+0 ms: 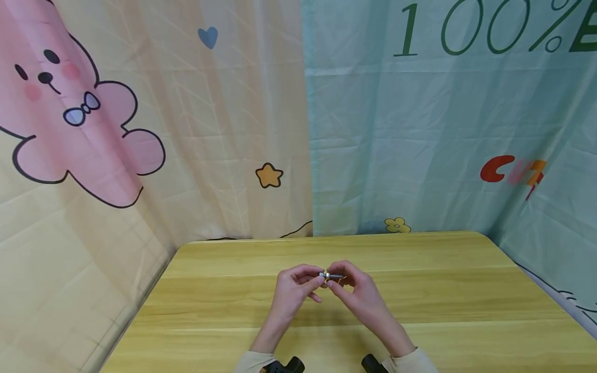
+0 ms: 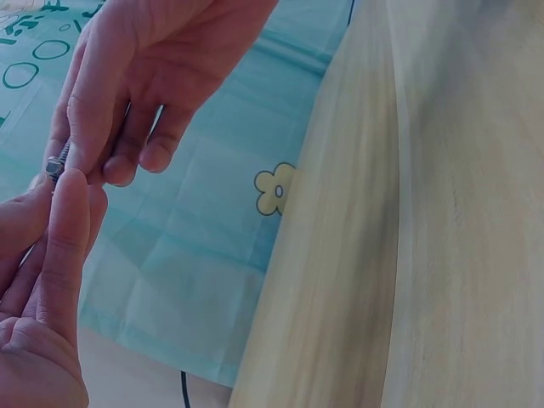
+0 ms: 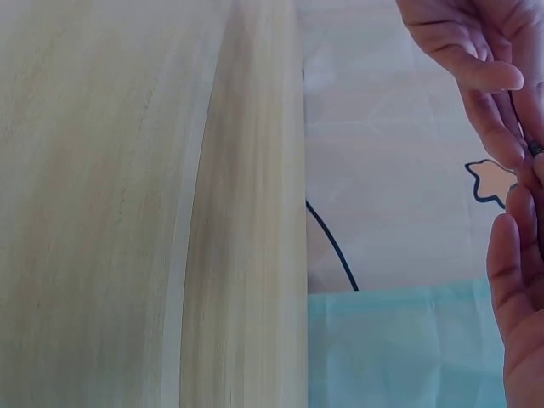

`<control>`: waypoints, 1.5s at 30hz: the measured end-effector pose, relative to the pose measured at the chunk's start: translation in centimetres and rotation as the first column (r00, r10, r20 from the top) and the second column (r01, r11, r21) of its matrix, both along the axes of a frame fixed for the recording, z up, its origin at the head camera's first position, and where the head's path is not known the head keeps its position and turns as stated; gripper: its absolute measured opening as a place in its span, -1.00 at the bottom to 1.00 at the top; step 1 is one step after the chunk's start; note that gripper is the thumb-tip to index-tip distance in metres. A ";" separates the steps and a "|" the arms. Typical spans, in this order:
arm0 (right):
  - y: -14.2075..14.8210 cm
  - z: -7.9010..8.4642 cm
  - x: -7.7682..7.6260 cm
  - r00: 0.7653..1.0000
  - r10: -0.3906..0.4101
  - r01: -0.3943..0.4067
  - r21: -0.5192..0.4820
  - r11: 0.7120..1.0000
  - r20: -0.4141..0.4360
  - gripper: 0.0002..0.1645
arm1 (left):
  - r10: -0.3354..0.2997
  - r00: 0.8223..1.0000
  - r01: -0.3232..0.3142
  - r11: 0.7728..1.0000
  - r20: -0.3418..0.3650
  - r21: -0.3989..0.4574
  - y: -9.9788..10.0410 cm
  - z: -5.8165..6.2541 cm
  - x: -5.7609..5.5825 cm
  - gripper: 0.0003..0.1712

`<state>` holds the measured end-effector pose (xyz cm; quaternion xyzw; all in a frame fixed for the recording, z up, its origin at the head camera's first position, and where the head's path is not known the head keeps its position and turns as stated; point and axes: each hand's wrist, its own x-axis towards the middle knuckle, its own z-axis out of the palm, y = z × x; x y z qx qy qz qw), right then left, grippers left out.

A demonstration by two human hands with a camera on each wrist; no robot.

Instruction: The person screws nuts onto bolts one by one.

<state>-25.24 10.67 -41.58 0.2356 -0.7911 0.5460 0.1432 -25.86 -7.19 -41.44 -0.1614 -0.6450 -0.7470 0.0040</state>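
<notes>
A small metal bolt [image 1: 333, 276] with a pale hex piece on it lies roughly level between the two hands, above the table. My left hand [image 1: 295, 288] pinches its left end between thumb and fingers. From the other side, my right hand [image 1: 358, 292] pinches it with thumb and fingertips, the dark shank pointing right. In the left wrist view, part of the threaded bolt [image 2: 55, 166] shows between the fingertips of both hands. Fingers hide most of it in the right wrist view.
Beneath the hands is a light wood table [image 1: 224, 311]. Printed curtains [image 1: 261, 114] hang behind it and at both sides. A dark wrist device [image 1: 291, 365] sits at the left cuff, and another [image 1: 373, 364] at the right one.
</notes>
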 end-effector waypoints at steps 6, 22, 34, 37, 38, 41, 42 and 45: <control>0.1 0.2 0.1 0.998 -0.051 0.050 0.037 0.998 0.027 -0.88 | -0.003 1.000 0.003 1.000 -0.004 0.000 0.0 0.1 0.0 -0.76; 0.0 0.1 0.2 0.996 -0.085 0.085 0.015 0.996 0.026 -0.77 | -0.004 1.000 0.004 1.000 -0.007 0.013 0.0 -0.2 -0.1 -0.78; -0.4 0.7 0.6 0.997 -0.014 0.016 -0.031 0.999 0.071 -0.79 | -0.003 1.000 0.003 1.000 0.006 0.008 -0.1 -0.2 -0.2 -0.77; -0.3 0.2 0.3 0.995 -0.018 0.022 -0.039 0.999 0.100 -0.82 | -0.009 1.000 0.009 1.000 0.006 0.009 -0.1 -0.2 -0.1 -0.77; -0.3 0.1 0.2 0.994 -0.024 0.027 -0.036 0.999 0.104 -0.85 | -0.012 1.000 0.012 1.000 0.005 0.010 -0.2 -0.2 -0.1 -0.76; -0.2 -0.1 0.1 0.993 -0.058 0.059 -0.009 0.998 0.103 -0.93 | -0.027 1.000 0.027 1.000 0.000 0.009 -0.1 -0.2 -0.1 -0.76; -0.1 -0.1 0.1 0.992 -0.074 0.074 0.002 0.997 0.105 -0.92 | -0.033 0.999 0.033 0.999 0.000 0.007 -0.1 -0.2 -0.1 -0.76; -0.1 -0.1 0.2 0.984 -0.119 0.117 0.023 0.993 0.131 -0.80 | -0.053 0.999 0.053 0.999 -0.005 0.001 -0.1 -0.2 0.0 -0.76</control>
